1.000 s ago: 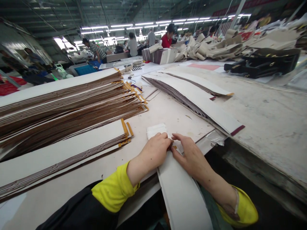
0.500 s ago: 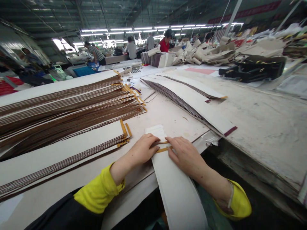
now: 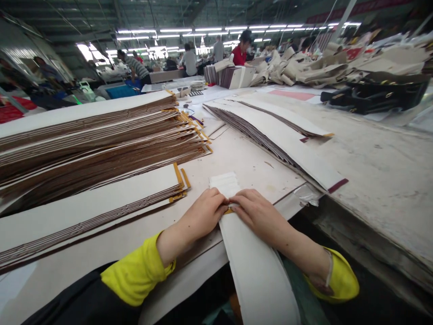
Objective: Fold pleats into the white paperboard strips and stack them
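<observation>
Bench (image 3: 248, 155): broad, pale and scuffed, running from the near edge toward the far workers, with a dark gap opening at the lower right.
Brown-edged stacks (image 3: 101, 135): long white pieces layered at the left, their mustard-tipped ends toward the middle.
Beige heap (image 3: 314, 67): crumpled sheets piled at the far right.
Nearer stack (image 3: 91, 203): lower and flatter, closer to the person, also white with mustard ends.
Maroon-tipped stack (image 3: 280, 144): fanned white pieces lying right of centre, slanting down toward the gap.
White strip (image 3: 253, 262): its far end lies on the bench under the fingertips; the rest hangs over the near edge, curving toward the person.
Black items (image 3: 375, 92): grouped beyond the maroon-tipped stack, at the right.
Left hand (image 3: 204, 212): thumb and fingers drawn together, pinching the strip's far end at its left side.
Right hand (image 3: 259, 216): pinching the same end from the right, fingertips almost meeting the left ones.
Ridged white piece (image 3: 224, 180): flat just beyond the fingers; whether it joins the strip is hidden.
Mustard band (image 3: 229, 211): crosses the strip between the hands, partly covered.
</observation>
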Demonstrator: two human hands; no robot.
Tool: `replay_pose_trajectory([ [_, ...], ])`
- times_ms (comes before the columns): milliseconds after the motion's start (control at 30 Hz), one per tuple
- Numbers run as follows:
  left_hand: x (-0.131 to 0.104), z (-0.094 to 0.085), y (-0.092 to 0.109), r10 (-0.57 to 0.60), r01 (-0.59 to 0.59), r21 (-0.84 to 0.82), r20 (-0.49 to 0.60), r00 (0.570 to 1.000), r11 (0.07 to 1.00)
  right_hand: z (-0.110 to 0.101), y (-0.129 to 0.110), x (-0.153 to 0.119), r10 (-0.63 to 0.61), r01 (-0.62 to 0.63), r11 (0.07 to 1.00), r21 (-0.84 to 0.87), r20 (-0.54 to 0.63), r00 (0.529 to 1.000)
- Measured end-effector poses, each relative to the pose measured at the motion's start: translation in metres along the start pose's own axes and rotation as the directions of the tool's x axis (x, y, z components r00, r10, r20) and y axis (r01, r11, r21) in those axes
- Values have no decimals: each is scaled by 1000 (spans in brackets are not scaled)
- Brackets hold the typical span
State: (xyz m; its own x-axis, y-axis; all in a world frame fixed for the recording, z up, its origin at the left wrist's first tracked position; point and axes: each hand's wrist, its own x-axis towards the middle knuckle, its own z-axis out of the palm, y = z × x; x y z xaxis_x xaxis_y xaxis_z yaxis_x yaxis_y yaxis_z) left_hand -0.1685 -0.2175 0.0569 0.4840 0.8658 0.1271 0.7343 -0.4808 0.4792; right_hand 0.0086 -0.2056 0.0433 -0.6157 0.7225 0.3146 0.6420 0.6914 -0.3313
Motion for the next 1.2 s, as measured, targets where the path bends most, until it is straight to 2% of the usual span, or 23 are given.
replay_pose_trajectory([
  [133,-3,1,2,-7,5,119,15,1000,993,0,-5,1,-47,48,989,-141,13,999],
  [233,-8,0,-2,16,-16,22,-5,1000,1000,-1,-6,1,-93,94,973,-210,14,996],
  [367,-19,-2,-10,-38,29,-145,-58,998,989,-3,-5,0,-78,78,982,-171,8,997],
  [433,-22,-3,-12,-80,67,-176,-68,994,982,-3,-7,1,-58,60,985,-160,18,998],
  [567,-21,-2,-12,-91,77,-196,-67,994,978,-2,-14,3,-56,62,993,-101,56,997],
  [700,-21,-1,-11,-84,68,-176,-87,993,982,3,-20,4,-38,38,999,1,54,998],
  [900,-26,-2,-10,6,-9,-52,-64,998,999,8,-19,3,-39,39,999,14,8,999],
  [967,-24,-4,-13,-25,19,-108,-51,998,994,8,-19,2,-39,39,999,25,-11,999],
  [1067,-14,-8,-21,-151,136,-169,-82,985,976,9,-18,2,-38,39,998,39,-42,998],
  [1133,-5,-12,-25,-205,186,-150,-123,971,971,10,-18,1,-38,41,998,42,-48,998],
  [1200,6,-16,-25,-206,194,-95,-141,968,976,10,-18,1,-41,43,998,42,-48,998],
])
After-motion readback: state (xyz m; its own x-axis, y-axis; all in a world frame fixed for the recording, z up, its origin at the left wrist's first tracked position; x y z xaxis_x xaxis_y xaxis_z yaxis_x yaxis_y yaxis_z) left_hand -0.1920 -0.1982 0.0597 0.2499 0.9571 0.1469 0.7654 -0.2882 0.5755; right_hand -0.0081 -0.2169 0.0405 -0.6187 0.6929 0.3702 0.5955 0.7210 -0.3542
